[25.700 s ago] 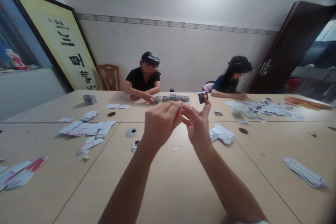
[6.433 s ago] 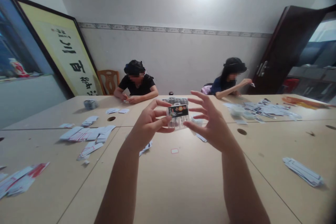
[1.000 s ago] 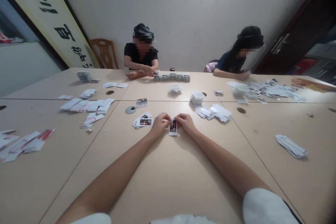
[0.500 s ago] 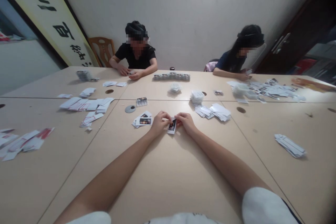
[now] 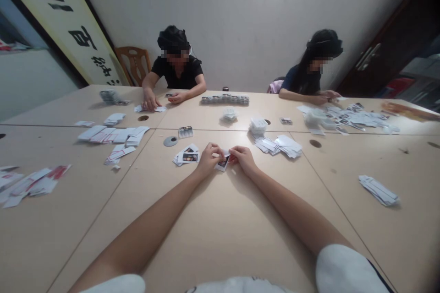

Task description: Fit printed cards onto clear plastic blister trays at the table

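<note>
Between my two hands, just above the table, is a small white-bordered card with a dark picture (image 5: 222, 163). My left hand (image 5: 210, 161) pinches its left side, fingers closed. At the upper right edge of the card, my right hand (image 5: 242, 158) has thumb and forefinger pressed together on it. The fingers cover part of the card. Left of my left hand lies a small pile of similar picture cards (image 5: 189, 157). Behind that pile are a clear plastic case (image 5: 186, 132) and a grey disc (image 5: 170, 141).
White cards (image 5: 288, 146) and clear cases (image 5: 258, 126) lie beyond my right hand. More white slips (image 5: 113, 136) spread at left; a stack (image 5: 379, 190) sits at right. Two co-workers (image 5: 178, 68) sit across the table, near a row of packed cases (image 5: 225, 100).
The card between my hands has tilted, its lower end swinging left. Across the table, the left co-worker's hand has reached to white cards; the right co-worker's hands have shifted slightly.
</note>
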The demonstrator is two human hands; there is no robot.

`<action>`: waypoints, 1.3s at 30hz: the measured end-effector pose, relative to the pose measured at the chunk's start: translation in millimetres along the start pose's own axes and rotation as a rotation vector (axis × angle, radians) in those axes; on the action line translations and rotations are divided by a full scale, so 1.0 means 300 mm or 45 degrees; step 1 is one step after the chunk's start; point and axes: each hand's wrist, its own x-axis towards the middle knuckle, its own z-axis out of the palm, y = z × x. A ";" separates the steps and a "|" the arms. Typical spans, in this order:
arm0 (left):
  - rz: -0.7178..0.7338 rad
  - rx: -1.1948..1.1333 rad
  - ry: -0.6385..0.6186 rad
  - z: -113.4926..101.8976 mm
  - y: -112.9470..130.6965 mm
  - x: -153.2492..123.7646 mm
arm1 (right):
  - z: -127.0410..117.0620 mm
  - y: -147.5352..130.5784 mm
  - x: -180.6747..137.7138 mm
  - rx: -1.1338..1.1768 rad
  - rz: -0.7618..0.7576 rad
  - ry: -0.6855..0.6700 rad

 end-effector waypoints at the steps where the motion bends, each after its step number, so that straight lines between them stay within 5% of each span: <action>1: -0.003 -0.005 -0.001 0.001 0.000 0.000 | 0.000 0.002 0.001 0.003 -0.001 0.001; 39: 0.035 -0.112 -0.129 0.005 0.020 -0.003 | -0.009 -0.005 0.003 0.130 0.049 0.148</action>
